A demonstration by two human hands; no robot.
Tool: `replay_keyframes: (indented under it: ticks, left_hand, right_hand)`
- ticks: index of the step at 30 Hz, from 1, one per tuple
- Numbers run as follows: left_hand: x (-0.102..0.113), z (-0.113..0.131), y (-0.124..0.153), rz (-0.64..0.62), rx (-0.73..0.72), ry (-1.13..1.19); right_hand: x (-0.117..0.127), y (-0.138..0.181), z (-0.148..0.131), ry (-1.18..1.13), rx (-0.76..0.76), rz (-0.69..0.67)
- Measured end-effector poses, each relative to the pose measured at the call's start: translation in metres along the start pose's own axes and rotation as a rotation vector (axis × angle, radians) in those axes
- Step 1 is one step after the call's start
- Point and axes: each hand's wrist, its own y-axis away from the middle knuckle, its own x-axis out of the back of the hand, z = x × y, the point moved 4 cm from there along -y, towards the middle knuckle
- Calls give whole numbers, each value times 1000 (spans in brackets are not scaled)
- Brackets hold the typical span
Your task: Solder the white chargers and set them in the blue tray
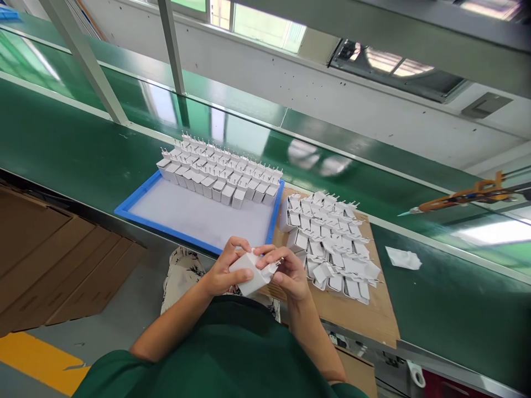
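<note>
White cardboard box (250,284) lies between both hands at six o'clock, gripped by the fingers of the left hand (229,266) and the right hand (292,272), which hide part of it. Toward eleven o'clock, standing boxes (217,189) cover only the far part of the blue-rimmed tray (276,214); the loose crowd of cartons (317,228) toward two o'clock suggests much work remains, though their overlapping flaps are hard to count.

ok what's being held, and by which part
A white boxy casing: the left hand grips its body, thumb across one face, and the right hand has its fingers at the pronged end.
</note>
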Motion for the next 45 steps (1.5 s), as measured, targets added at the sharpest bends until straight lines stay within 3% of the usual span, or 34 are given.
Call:
replay_keyframes:
  ticks: [7,10,15,18,24,29,36,45]
  left_hand:
    - [12,5,-1,73,-43,-236]
    - [15,7,-1,92,-34,-234]
    - [19,6,-3,152,40,-200]
    - [20,2,-3,192,76,-205]
    - [22,-6,1,214,148,-252]
    - [23,-5,1,212,192,-307]
    - [26,-6,1,150,226,-382]
    - [38,20,-2,-84,297,-496]
  right_hand:
    - [1,8,31,-14,-82,60]
    - [2,15,38,28,-59,153]
    - [-3,25,28,511,1,5]
    - [-2,23,14,768,44,6]
    - [0,14,-3,928,153,-7]
    - [2,16,-1,896,116,-14]
    - [5,22,6,831,129,12]
    - [7,30,4,868,157,-15]
